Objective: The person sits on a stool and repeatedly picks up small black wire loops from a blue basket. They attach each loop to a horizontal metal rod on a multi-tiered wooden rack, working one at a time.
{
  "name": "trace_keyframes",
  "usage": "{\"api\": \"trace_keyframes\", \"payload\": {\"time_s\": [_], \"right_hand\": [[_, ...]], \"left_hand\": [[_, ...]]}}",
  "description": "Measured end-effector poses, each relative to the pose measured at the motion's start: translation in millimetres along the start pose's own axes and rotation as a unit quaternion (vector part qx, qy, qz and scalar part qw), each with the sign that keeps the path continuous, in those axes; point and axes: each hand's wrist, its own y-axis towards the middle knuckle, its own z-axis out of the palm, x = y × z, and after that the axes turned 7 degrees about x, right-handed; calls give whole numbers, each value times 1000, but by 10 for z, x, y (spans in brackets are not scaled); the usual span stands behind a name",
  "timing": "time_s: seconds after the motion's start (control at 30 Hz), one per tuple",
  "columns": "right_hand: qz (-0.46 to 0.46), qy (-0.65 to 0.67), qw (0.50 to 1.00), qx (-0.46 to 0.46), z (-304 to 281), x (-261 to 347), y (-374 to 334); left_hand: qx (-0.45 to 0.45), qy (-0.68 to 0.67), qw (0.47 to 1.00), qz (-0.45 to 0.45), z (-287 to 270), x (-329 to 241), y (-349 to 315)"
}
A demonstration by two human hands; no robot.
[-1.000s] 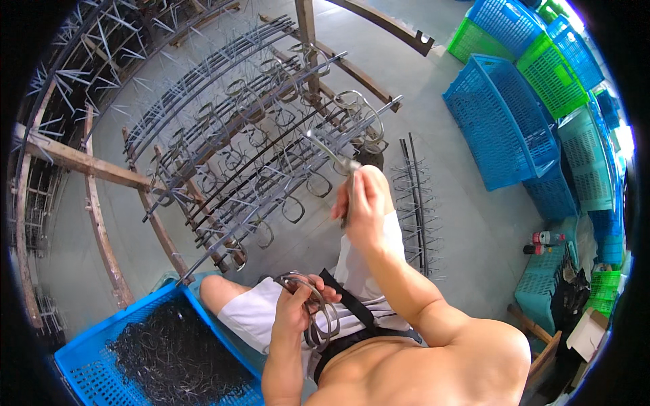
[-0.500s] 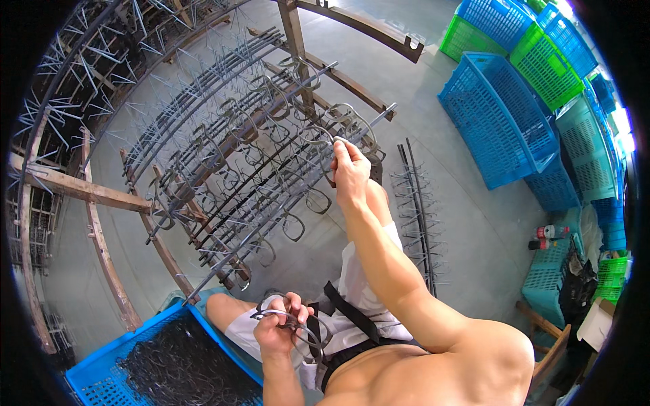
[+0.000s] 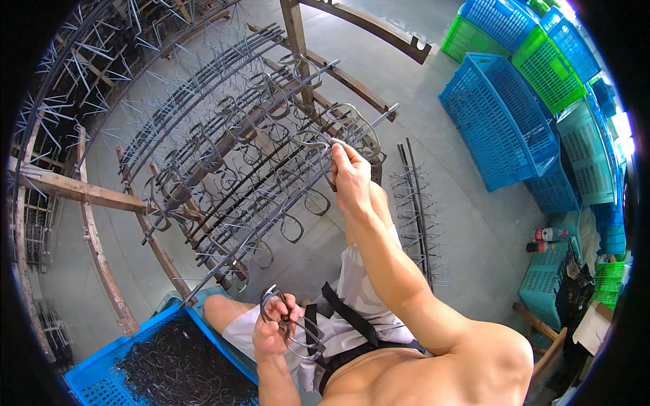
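My right hand (image 3: pixel 351 177) is stretched forward to the near bar of a hook rack (image 3: pixel 252 233). Its thumb and fingers pinch a grey eyeglass frame (image 3: pixel 312 143) at the bar's right end; whether a hook bears it, I cannot tell. Similar frames hang in rows from the rack's wire hooks. Low in front of my body, my left hand (image 3: pixel 272 331) is closed round several dark eyeglass frames (image 3: pixel 313 346), whose rims stick out on both sides of the fingers. At the lower left, a blue basket (image 3: pixel 91 381) holds a heap of thin dark pieces (image 3: pixel 183 365).
Rusty beams (image 3: pixel 88 193) support the rack at left, with more hook bars beyond. Hooked rods (image 3: pixel 416 210) lie on the floor right of my arm. Blue crates (image 3: pixel 491 125) and green crates (image 3: pixel 552 68) stack at the right, near bottles (image 3: pixel 550 234) and a wooden stool (image 3: pixel 552 355).
My left hand has turned slightly, so the frames in it sit at a steeper tilt. My right hand stays at nearly the same place on the rack.
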Motion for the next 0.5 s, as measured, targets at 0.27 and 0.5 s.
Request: {"api": "trace_keyframes", "payload": {"time_s": [0.27, 0.5], "right_hand": [[-19, -103, 993, 52, 17, -53, -77], [-114, -304, 944, 64, 7, -66, -145]], "left_hand": [[-56, 62, 996, 4, 39, -51, -82], [-166, 136, 976, 43, -49, 22, -119]]}}
